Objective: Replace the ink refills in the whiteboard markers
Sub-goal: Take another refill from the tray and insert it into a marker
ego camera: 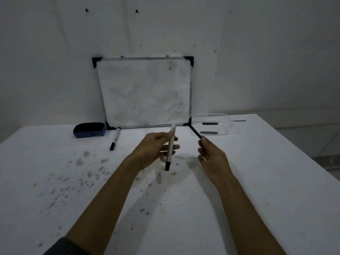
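Marker barrel [170,146] sits near-upright above the table [257,181] at centre, dark cap end down, far end up and apparently open, though I can't confirm that at this resolution. Left hand [156,150] is closed around its middle, fingers wrapped, thumb side hidden behind the barrel. Right hand [211,155] pinches the near end of a thin black refill [195,132] between fingertips, other fingers loosely curled; the refill angles up and far-left, well apart from the barrel mouth. Main risk, my read: the refill is long, held only at one end, so the tip can wobble and miss the narrow opening, smearing ink on fingers or table. Second risk: gripping that far back, it could slip or bend under insertion force. Can't tell if this refill is spent or fresh, so a mix-up with the two refills [209,128] in the clear tray [225,122] far right is possible. Second marker [115,138] lies far left beside the eraser [89,130], below the whiteboard [145,92].
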Demonstrator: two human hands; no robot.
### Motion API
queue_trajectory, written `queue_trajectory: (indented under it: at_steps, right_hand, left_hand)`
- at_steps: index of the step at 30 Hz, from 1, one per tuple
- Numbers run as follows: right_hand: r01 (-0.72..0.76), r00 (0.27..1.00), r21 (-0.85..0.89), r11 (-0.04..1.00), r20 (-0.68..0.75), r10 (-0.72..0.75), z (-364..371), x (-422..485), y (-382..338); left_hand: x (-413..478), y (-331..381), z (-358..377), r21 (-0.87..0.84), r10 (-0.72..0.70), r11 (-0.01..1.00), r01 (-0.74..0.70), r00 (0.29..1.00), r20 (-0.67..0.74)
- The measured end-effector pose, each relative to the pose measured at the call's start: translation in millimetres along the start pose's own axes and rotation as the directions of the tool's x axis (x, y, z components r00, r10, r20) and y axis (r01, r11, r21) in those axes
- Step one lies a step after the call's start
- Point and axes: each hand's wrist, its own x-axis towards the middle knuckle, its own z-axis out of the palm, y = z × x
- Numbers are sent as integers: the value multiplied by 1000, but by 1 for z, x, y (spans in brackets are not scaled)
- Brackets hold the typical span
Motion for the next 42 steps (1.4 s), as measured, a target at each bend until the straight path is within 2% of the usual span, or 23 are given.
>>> queue_trajectory:
  at_steps: [2,5,6,8,11,14,22,28,35,37,40,42]
  right_hand:
    - [-173,984,145,974,72,164,20,-4,10]
    - [-242,964,192,951,161,213,43,-4,21]
    - [-227,966,178,957,169,198,49,-2,25]
    - [-128,981,67,989,157,116,58,3,35]
    - [-2,991,-87,996,131,14,64,4,48]
    - [73,990,-182,980,132,-49,64,3,53]
    - [109,991,-176,978,96,-94,65,6,58]
    - [323,946,-330,887,114,-302,62,8,61]
    - [291,957,-328,899,107,-271,65,3,62]
    - [351,936,-370,860,167,-310,65,-1,59]
    - [511,859,-513,690,276,-431,66,-6,59]
    - [542,839,-561,626,311,-447,69,-9,63]
  left_hand:
    - [-12,-7,-21,53,28,998,-26,999,-22]
    - [-26,-23,-52,215,109,973,-86,989,-99]
    - [-30,-29,-60,244,142,964,-109,982,-121]
    - [-39,-41,-70,196,205,966,-171,964,-168]
    - [-47,-49,-74,178,218,967,-181,951,-218]
    - [-46,-49,-77,197,214,964,-180,963,-166]
    - [-40,-54,-82,277,172,950,-145,982,-74]
    - [-39,-57,-79,245,169,959,-145,982,-82]
    - [-39,-60,-80,263,187,950,-165,981,-59]
    - [-39,-59,-77,255,197,951,-173,978,-71]
    - [-38,-62,-74,282,224,939,-198,972,-66]
    - [-37,-65,-74,301,241,930,-211,968,-66]
